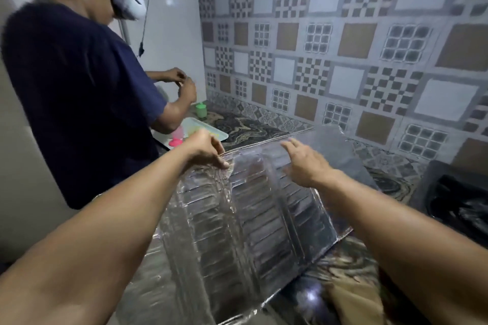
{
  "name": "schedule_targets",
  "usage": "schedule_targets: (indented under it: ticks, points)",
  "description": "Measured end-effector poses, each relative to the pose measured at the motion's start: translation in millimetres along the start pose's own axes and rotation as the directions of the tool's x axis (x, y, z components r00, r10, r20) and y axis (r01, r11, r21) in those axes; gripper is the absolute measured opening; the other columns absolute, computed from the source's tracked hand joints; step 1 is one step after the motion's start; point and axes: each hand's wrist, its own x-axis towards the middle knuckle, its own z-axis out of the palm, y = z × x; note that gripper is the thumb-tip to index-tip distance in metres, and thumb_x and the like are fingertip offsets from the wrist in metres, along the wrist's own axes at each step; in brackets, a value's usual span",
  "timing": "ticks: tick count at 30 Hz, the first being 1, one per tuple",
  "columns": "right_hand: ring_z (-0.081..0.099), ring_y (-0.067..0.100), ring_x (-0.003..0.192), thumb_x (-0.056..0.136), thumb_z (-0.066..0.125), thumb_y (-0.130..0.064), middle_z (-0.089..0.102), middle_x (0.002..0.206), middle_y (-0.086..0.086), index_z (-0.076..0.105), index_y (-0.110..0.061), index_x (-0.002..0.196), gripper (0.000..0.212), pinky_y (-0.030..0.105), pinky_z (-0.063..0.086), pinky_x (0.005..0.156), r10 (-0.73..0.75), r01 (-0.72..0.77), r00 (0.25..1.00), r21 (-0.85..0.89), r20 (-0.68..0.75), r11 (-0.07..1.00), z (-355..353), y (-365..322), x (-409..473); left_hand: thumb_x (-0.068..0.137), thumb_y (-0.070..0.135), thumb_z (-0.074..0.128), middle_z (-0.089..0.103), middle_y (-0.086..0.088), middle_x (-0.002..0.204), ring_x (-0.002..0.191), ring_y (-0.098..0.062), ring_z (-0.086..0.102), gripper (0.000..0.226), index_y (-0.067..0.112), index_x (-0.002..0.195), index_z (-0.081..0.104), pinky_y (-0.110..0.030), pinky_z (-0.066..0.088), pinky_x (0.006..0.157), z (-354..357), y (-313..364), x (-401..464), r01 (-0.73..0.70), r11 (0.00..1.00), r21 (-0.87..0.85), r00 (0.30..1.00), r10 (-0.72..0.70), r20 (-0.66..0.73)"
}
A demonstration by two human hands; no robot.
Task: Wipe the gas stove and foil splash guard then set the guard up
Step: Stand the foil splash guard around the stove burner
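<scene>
The foil splash guard (253, 219) lies spread over the counter in front of me, silver and ribbed, with folded panels. My left hand (208, 152) pinches its far left top edge between thumb and fingers. My right hand (306, 163) hovers over the middle panel with fingers spread and relaxed, holding nothing. The dark gas stove (459, 203) shows partly at the right edge of the view.
Another person in a dark blue shirt (79, 103) stands close on the left, working over a white tray (211, 130) with pink and green cups. A patterned tiled wall (343, 47) runs behind the marbled counter (250, 129). A brown cloth (353, 298) lies near the front.
</scene>
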Motion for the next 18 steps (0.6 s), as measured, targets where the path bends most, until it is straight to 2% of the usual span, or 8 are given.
schedule_targets:
  ticks: [2, 4, 6, 8, 11, 14, 16, 18]
  points:
    - [0.027, 0.030, 0.143, 0.091, 0.062, -0.022, 0.014, 0.162, 0.005, 0.023, -0.022, 0.153, 0.073, 0.045, 0.032, 0.113, -0.033, 0.032, 0.999, -0.017, -0.039, 0.999, -22.7, 4.8, 14.3, 0.055, 0.021, 0.092, 0.058, 0.004, 0.059, 0.059, -0.011, 0.051, 0.029, 0.016, 0.068, 0.067, -0.020, 0.039, 0.057, -3.9, 21.6, -10.0, -0.043, 0.999, 0.031, 0.998, 0.044, -0.036]
    - [0.020, 0.027, 0.146, 0.092, 0.060, -0.022, 0.014, 0.162, 0.004, 0.022, -0.025, 0.153, 0.072, 0.046, 0.028, 0.115, -0.066, 0.064, 0.997, -0.065, -0.030, 0.996, -42.0, 11.1, 24.5, 0.057, 0.020, 0.092, 0.058, 0.005, 0.057, 0.055, -0.009, 0.050, 0.027, 0.014, 0.069, 0.068, -0.018, 0.038, 0.055, -7.0, 40.5, -20.0, -0.075, 0.996, 0.048, 0.995, 0.078, -0.064]
    - [0.028, 0.028, 0.142, 0.094, 0.056, -0.029, 0.033, 0.154, 0.008, 0.035, -0.023, 0.147, 0.057, 0.044, 0.030, 0.113, -0.072, 0.070, 0.997, -0.127, -0.011, 0.989, -60.3, 18.8, 26.9, 0.057, 0.020, 0.092, 0.061, 0.001, 0.060, 0.056, -0.009, 0.052, 0.026, 0.012, 0.070, 0.070, -0.018, 0.038, 0.054, -8.8, 57.2, -27.8, -0.096, 0.993, 0.065, 0.990, 0.102, -0.095]
    - [0.041, 0.030, 0.129, 0.096, 0.052, -0.035, 0.050, 0.137, 0.010, 0.049, -0.022, 0.136, 0.042, 0.042, 0.035, 0.106, -0.057, 0.052, 0.998, -0.165, -0.024, 0.985, -74.6, 28.5, 26.4, 0.057, 0.018, 0.092, 0.062, 0.001, 0.060, 0.056, -0.009, 0.053, 0.026, 0.010, 0.070, 0.071, -0.017, 0.039, 0.053, -10.4, 71.2, -34.4, -0.099, 0.992, 0.074, 0.986, 0.108, -0.124]
    - [0.049, 0.030, 0.118, 0.096, 0.051, -0.045, 0.057, 0.124, 0.006, 0.059, -0.026, 0.121, 0.032, 0.041, 0.037, 0.098, -0.052, 0.042, 0.997, -0.158, -0.057, 0.987, -86.8, 43.4, 24.9, 0.056, 0.020, 0.092, 0.065, 0.001, 0.059, 0.055, -0.009, 0.056, 0.026, 0.008, 0.070, 0.074, -0.016, 0.040, 0.052, -10.7, 85.3, -40.4, -0.099, 0.991, 0.088, 0.979, 0.113, -0.172]
    - [0.054, 0.029, 0.115, 0.096, 0.052, -0.029, 0.062, 0.123, 0.006, 0.061, -0.027, 0.107, 0.015, 0.040, 0.037, 0.094, -0.057, 0.044, 0.995, -0.155, -0.081, 0.987, -100.0, 59.0, 22.2, 0.057, 0.027, 0.091, 0.070, -0.001, 0.068, 0.062, -0.011, 0.062, 0.027, 0.011, 0.070, 0.075, -0.021, 0.048, 0.055, -5.3, 98.9, -45.5, -0.090, 0.977, 0.193, 0.943, 0.146, -0.299]
    - [0.056, 0.031, 0.110, 0.093, 0.049, -0.019, 0.063, 0.122, 0.008, 0.063, -0.026, 0.103, 0.018, 0.038, 0.037, 0.088, -0.043, 0.031, 0.996, -0.132, -0.083, 0.991, -110.4, 69.4, 18.7, 0.059, 0.035, 0.089, 0.071, 0.001, 0.072, 0.071, -0.014, 0.065, 0.027, 0.015, 0.070, 0.075, -0.028, 0.056, 0.066, -2.1, 106.0, -46.6, -0.054, 0.960, 0.275, 0.921, 0.154, -0.359]
    - [0.056, 0.034, 0.105, 0.091, 0.046, -0.011, 0.062, 0.121, 0.010, 0.065, -0.024, 0.105, 0.027, 0.034, 0.037, 0.082, -0.015, 0.006, 0.996, -0.100, -0.083, 0.995, -121.5, 80.4, 13.6, 0.064, 0.040, 0.086, 0.071, 0.003, 0.077, 0.078, -0.015, 0.065, 0.026, 0.018, 0.072, 0.075, -0.029, 0.054, 0.070, -2.3, 109.5, -46.9, -0.009, 0.937, 0.349, 0.926, 0.140, -0.350]
